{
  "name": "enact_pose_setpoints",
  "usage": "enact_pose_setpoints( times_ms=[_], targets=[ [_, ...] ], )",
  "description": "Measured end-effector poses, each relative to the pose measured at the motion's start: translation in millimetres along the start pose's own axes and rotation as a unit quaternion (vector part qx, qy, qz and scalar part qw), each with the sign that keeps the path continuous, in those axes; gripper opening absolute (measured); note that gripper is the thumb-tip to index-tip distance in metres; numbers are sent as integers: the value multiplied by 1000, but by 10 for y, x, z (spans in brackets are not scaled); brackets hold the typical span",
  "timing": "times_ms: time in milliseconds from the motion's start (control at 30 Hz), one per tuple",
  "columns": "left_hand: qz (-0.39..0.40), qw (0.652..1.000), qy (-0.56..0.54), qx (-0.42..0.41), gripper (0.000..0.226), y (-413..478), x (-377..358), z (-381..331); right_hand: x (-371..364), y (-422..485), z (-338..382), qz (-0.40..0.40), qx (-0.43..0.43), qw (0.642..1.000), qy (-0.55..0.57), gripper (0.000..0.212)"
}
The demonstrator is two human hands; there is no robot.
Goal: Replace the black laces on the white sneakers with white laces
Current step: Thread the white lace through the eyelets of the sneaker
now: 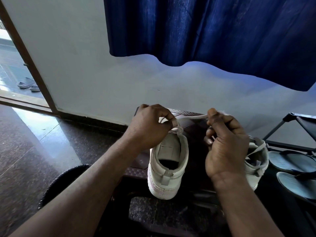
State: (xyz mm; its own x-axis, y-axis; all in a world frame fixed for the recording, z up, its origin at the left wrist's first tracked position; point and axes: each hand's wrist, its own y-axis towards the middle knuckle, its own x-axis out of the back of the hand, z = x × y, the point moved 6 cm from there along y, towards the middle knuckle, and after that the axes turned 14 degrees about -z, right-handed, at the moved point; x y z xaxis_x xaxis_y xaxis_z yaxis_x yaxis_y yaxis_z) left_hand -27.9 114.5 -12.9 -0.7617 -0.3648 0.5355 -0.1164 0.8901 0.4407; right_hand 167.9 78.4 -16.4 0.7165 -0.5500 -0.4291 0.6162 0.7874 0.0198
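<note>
Blue curtain hangs above. Both the left hand and right hand pinch the white lace on the near sneaker. The second sneaker beside it has white too; almost done, I think.

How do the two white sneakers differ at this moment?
The centre sneaker shows fully, heel toward the camera; the right sneaker is mostly hidden behind the right hand. The centre sneaker's lace is pinched by the left hand and the right hand; the right sneaker's lace lies across it, seemingly in neither hand. Both are white with white laces.
</note>
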Motion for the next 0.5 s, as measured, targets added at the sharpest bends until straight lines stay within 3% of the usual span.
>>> enact_pose_setpoints(
  times_ms=[167, 500],
  targets=[
    [0, 997, -48, -67, 6, -66, -43, -217, -76, -105, -41, 27, 30, 999, -30, 13],
    [6, 1000, -22, 5, 16, -24, -83, -57, 67, 117, 18, -18, 72, 997, 2, 15]
  ],
)
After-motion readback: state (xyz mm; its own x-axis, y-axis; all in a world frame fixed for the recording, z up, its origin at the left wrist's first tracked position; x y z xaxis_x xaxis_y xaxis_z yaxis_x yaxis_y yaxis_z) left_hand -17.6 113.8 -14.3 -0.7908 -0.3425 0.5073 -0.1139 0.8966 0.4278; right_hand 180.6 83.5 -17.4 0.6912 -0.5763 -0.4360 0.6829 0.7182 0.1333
